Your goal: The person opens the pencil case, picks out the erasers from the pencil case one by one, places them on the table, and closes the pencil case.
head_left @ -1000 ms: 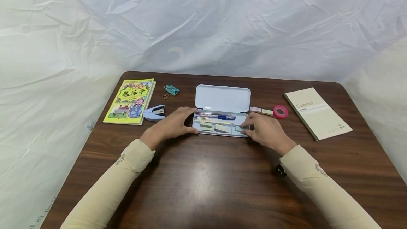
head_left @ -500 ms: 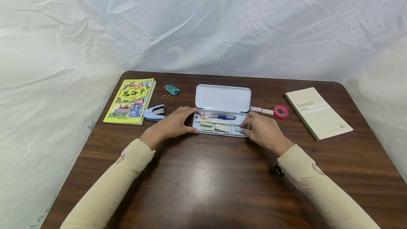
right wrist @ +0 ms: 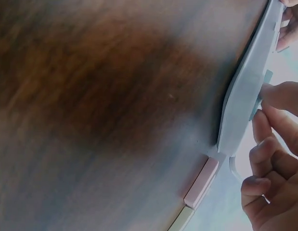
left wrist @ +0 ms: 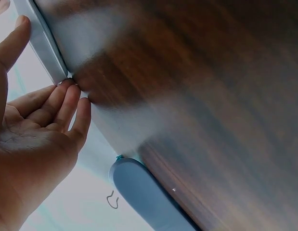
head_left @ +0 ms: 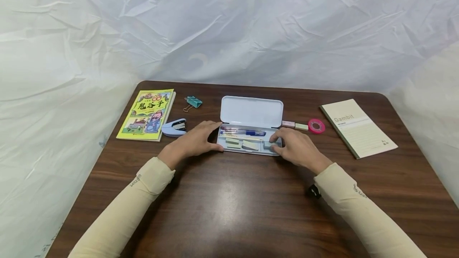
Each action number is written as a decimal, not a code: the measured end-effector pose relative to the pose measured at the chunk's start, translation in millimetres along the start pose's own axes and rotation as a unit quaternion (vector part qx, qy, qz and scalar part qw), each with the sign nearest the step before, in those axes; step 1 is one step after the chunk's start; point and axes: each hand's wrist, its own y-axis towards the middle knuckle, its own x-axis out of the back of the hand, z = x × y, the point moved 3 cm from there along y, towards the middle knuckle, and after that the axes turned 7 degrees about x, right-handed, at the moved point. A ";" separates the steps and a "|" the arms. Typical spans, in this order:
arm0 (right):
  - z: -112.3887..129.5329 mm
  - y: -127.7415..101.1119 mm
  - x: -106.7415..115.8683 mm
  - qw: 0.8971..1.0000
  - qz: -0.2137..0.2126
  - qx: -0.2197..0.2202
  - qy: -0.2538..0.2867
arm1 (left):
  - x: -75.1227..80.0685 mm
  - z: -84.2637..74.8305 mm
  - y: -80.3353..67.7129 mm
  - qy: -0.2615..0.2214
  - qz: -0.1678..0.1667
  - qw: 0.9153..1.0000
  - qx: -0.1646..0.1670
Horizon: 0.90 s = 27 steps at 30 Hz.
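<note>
A light-blue metal pencil case (head_left: 251, 153) lies with its lid up in the head view. Inside are pens (head_left: 247, 131) at the back, and pale yellow-green blocks like erasers (head_left: 250, 145) in front. My left hand (head_left: 193, 139) holds the case's left end, thumb at the front corner and fingers at the rear. With thumb and index finger, my right hand (head_left: 297, 146) pinches a small blue-grey eraser (head_left: 267, 145) in the right-hand compartment. The right wrist view shows this eraser (right wrist: 268, 77) partly hidden by the thumb, just over the case wall.
Left of the case are a blue stapler (head_left: 173, 128), a teal binder clip (head_left: 194, 101) and a yellow comic book (head_left: 146, 114). To the right lie a pink eraser (head_left: 288, 124), a pale green eraser (head_left: 301, 126), a pink tape roll (head_left: 316, 126) and a notebook (head_left: 358, 128).
My right fingers have shifted slightly left inside the compartment, and more of the blue-grey eraser shows. My left hand and the case have stayed in place.
</note>
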 end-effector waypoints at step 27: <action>-70.9 -28.8 33.5 0.998 -0.033 -0.060 0.004 | 4.6 -8.9 -6.3 0.005 0.004 1.000 0.007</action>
